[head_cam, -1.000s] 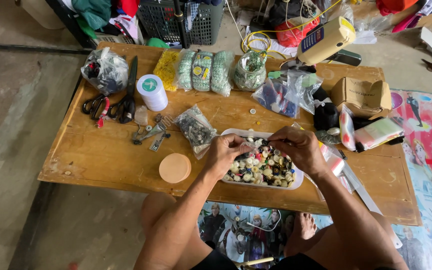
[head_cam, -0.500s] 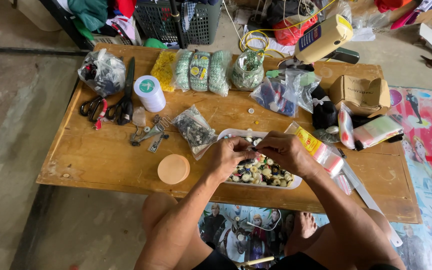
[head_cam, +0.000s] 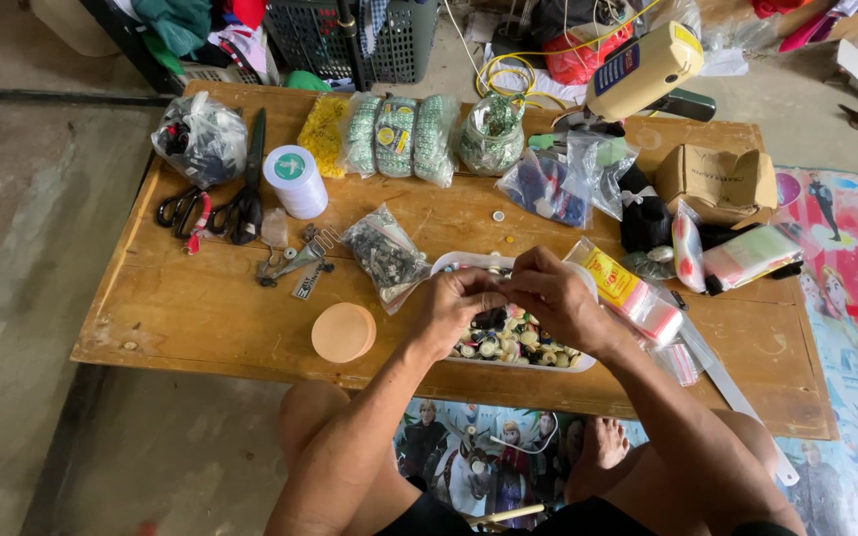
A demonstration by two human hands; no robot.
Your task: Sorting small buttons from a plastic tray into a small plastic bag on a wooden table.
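My left hand [head_cam: 457,308] and my right hand [head_cam: 548,298] meet fingertip to fingertip just above a white oval tray [head_cam: 446,264] full of small mixed buttons [head_cam: 508,342] on a low wooden table [head_cam: 201,318]. The fingers of both hands pinch together on something small; it is too tiny to make out. A clear bag of dark small parts [head_cam: 384,256] lies just left of the tray, and a round tan lid [head_cam: 343,333] sits near the table's front edge.
Black scissors [head_cam: 246,199], a white spool [head_cam: 296,181], metal clips [head_cam: 295,260], bags of yellow and green beads [head_cam: 389,134], a glass jar [head_cam: 492,134], a cardboard box [head_cam: 717,181], a yellow-labelled packet [head_cam: 623,288] and a cream tool [head_cam: 643,69] crowd the table. My knees sit under its front edge.
Both hands have drawn closer together over the tray, from apart to fingertips touching, and lifted slightly above the buttons.
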